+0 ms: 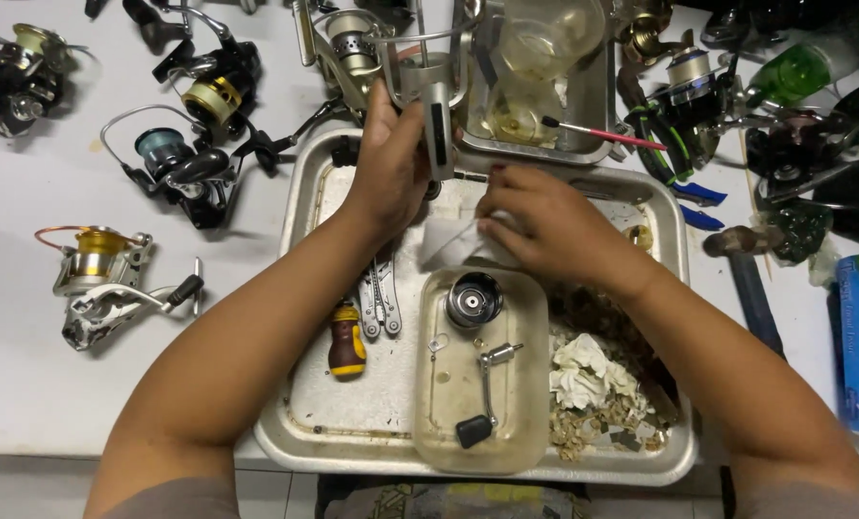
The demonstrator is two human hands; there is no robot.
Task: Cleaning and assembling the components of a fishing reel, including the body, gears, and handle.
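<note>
left hand (389, 168): wrapped round the stem of a silver reel body (431, 101), fingers curled tight on it, holding it up over the 12 o'clock edge of the big metal tray (299, 423).

right hand (545, 223): just off to 3 o'clock of the reel, fingertips pinched on a white wipe (453, 242), thumb and first fingers pressed together on the cloth.

where the reel is: off the table, in the left hand, foot pointing down toward the tray, wipe right under it. Can't tell if the cloth is actually touching the metal.

step in hand: looks to me like wiping down the stripped reel body, so mid-clean, parts out and nothing back on yet.

loose parts: spool (473, 299) and crank handle (484, 394) sit in the small clear dish (434, 447) at 6 o'clock of the hands.

other stuff in tray: folding pliers (379, 300) and a stubby yellow-handled driver (347, 341) at 7 o'clock, pile of used tissue scraps (593, 384) at 5 o'clock.

around it: a gold-spooled reel (102, 279) at 9 o'clock, a red-handled brush (602, 134) lying on the smaller tray at 1 o'clock.

next move needs: I reckon a firm hold from the left while the cloth gets worked round the stem, turning the body bit by bit to reach the hidden faces.
</note>
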